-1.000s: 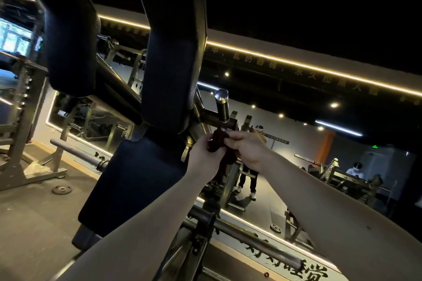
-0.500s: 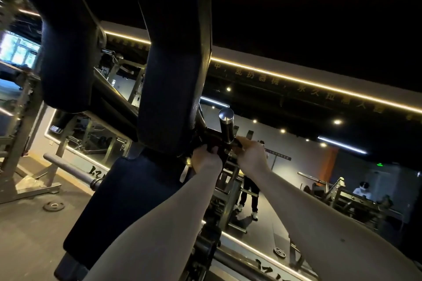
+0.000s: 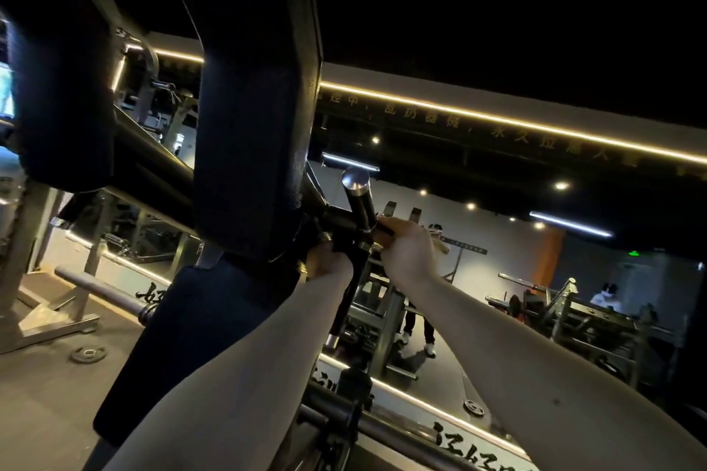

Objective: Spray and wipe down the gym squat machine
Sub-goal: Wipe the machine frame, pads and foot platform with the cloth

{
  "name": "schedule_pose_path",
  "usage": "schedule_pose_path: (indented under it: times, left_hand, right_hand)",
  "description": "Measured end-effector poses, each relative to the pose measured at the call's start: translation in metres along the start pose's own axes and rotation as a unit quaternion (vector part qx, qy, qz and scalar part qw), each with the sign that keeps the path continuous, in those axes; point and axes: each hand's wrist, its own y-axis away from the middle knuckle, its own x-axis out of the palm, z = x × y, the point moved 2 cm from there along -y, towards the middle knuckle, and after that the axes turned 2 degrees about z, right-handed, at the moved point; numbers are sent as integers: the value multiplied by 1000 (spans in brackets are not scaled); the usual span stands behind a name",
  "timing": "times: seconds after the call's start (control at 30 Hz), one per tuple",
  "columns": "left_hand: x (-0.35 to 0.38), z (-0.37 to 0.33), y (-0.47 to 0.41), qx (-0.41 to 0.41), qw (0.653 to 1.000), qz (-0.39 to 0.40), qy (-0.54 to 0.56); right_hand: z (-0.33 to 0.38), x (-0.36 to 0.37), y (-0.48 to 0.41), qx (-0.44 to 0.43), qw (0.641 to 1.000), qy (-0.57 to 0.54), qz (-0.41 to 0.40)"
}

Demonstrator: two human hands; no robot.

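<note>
left hand (image 3: 329, 260) and right hand (image 3: 406, 254) both curled round the handle bar (image 3: 338, 220) on the squat machine (image 3: 252, 149), I'd rub all round its chrome-capped post (image 3: 359, 199) too

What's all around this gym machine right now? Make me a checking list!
Surface: dark gym floor.
Job's things: squat machine's black shoulder pad; chrome-capped handle bar; no spray bottle seen; cloth too dark to tell.
Clutter: weight plate lying on the floor.
Hands: left hand and right hand both grip the handle bar near its joint.
Cables: nothing seen.
Surroundings: mirror wall, light strip, other machines.
</note>
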Motion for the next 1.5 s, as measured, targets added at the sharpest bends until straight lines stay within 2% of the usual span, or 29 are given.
schedule_pose_path:
  times: [0.13, 0.23, 0.3, 0.4, 0.47, 0.5, 0.53, 0.6, 0.63, 0.67, 0.73, 0.8, 0.93, 1.0, 1.1, 1.2, 1.3, 1.4, 1.5]
  left_hand:
    - [-17, 2, 9, 57, 998, 21, -2]
    - [-32, -1, 20, 149, 986, 53, -44]
    - [-40, -4, 35, 215, 971, 87, -65]
    - [-45, 4, 50, 260, 953, 112, -107]
    - [-47, 10, 51, 230, 959, 129, -100]
    - [-48, 14, 50, 218, 961, 135, -100]
    - [-48, 16, 51, 217, 960, 143, -106]
    - [-46, 17, 57, 226, 948, 175, -138]
    - [-44, 18, 60, 227, 941, 201, -153]
    - [-44, 19, 64, 222, 933, 226, -167]
    - [-45, 20, 67, 214, 919, 268, -193]
    - [-50, 19, 67, 228, 912, 260, -219]
    - [-68, 22, 54, 251, 928, 110, -252]
    - [-72, 30, 47, 230, 927, 131, -268]
    - [-76, 42, 40, 225, 933, 160, -232]
    - [-79, 48, 41, 232, 934, 176, -208]
    - [-83, 55, 40, 229, 934, 191, -198]
    - [-85, 60, 39, 235, 936, 186, -185]
    - [-84, 64, 37, 240, 933, 191, -191]
  right_hand:
    - [7, -5, 1, 28, 999, 23, 8]
    - [15, -13, 1, 50, 998, 35, 16]
    - [20, -21, 2, 66, 996, 33, 50]
    - [21, -26, 18, 69, 994, -47, 69]
    - [14, -22, 41, 118, 983, -134, 54]
    - [11, -18, 55, 164, 965, -191, 67]
    - [9, -15, 69, 221, 932, -271, 99]
    - [7, -11, 91, 316, 820, -448, 161]
    - [5, -10, 97, 338, 777, -502, 172]
    - [1, -9, 101, 347, 752, -534, 169]
    - [-11, -4, 105, 370, 741, -543, 140]
    - [-23, 0, 106, 404, 748, -518, 93]
    - [-35, 4, 88, 418, 786, -455, -19]
    - [-27, 8, 74, 378, 824, -420, -51]
    - [1, 21, 54, 296, 876, -377, -60]
    - [15, 35, 43, 278, 884, -365, -86]
    - [8, 46, 55, 253, 918, -289, -100]
    - [-2, 60, 75, 195, 950, -236, -61]
    - [-11, 68, 100, 174, 956, -233, -22]
